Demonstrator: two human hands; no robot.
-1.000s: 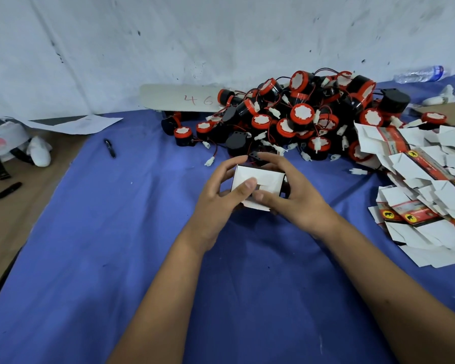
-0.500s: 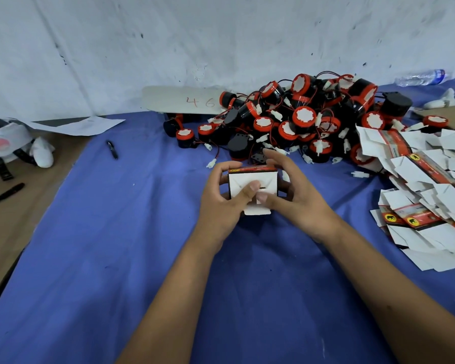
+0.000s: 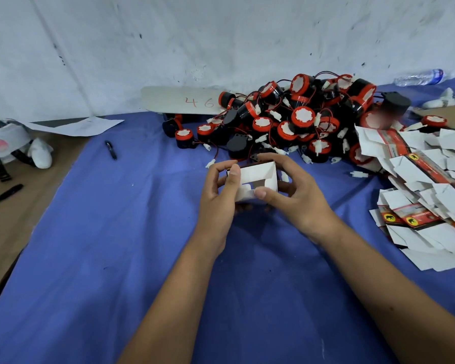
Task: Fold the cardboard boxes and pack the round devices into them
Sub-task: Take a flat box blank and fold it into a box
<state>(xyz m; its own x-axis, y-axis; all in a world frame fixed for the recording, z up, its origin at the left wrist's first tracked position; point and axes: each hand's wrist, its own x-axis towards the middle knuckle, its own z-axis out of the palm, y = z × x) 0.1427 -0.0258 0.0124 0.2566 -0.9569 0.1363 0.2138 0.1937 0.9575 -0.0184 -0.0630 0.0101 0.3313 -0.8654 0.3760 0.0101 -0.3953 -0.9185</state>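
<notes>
A small white cardboard box, half folded with its flaps open, is held above the blue cloth between both hands. My left hand grips its left side with the thumb on the front flap. My right hand grips its right side, thumb pressing the lower flap. Behind it lies a heap of round black-and-red devices with white caps and wired plugs. Flat unfolded boxes, white with red-black print, are piled at the right.
A blue cloth covers the table. A black pen lies at the left. A grey board marked 46 leans on the wall. A water bottle lies at the far right. Paper and a strap sit at the far left.
The box has been turned in my hands and its flaps now stand open toward me. Both thumbs have shifted onto the front flaps.
</notes>
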